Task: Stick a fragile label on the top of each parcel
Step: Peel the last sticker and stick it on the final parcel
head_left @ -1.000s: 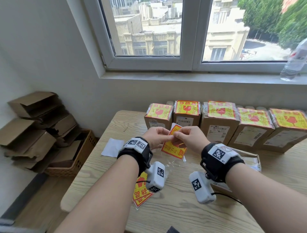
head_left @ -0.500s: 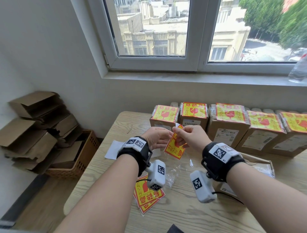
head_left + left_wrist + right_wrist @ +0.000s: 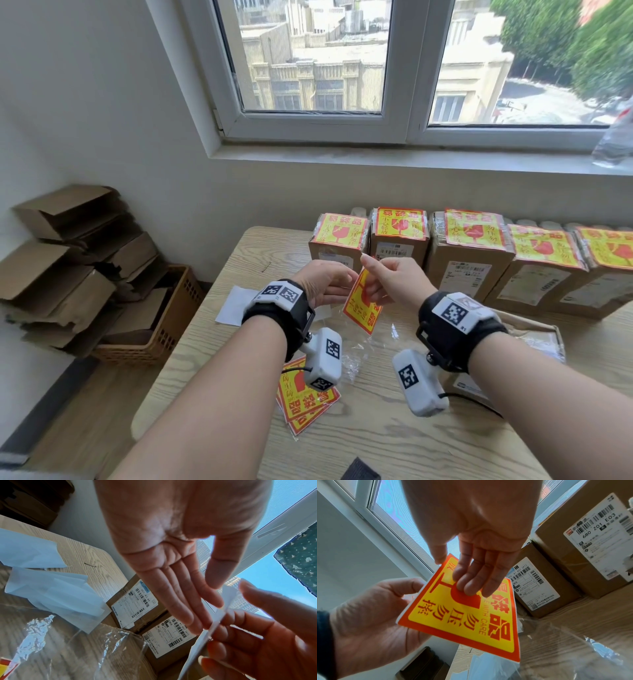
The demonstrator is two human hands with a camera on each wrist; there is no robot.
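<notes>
I hold one fragile label point(image 3: 363, 303) upright in the air between my two hands, above the wooden table point(image 3: 394, 442) and just in front of the row of parcels point(image 3: 469, 260). My right hand point(image 3: 399, 282) pinches it near its top corner: the thumb point(image 3: 439, 553) sits at the edge and the straight fingers point(image 3: 477, 577) lie flat on the printed red-and-yellow face. My left hand point(image 3: 323, 282) is on the other side, against the white back of the label; its fingers point(image 3: 181, 601) are nearly straight and their tips touch the paper, but I cannot tell whether they are actually gripping it or its backing. The five parcels I can see along the far edge under the window each carry a label on top. A small stack of spare labels point(image 3: 306, 404) lies in a clear plastic sleeve near my left wrist, and loose white backing sheets point(image 3: 56, 596) lie on the table to the left.
</notes>
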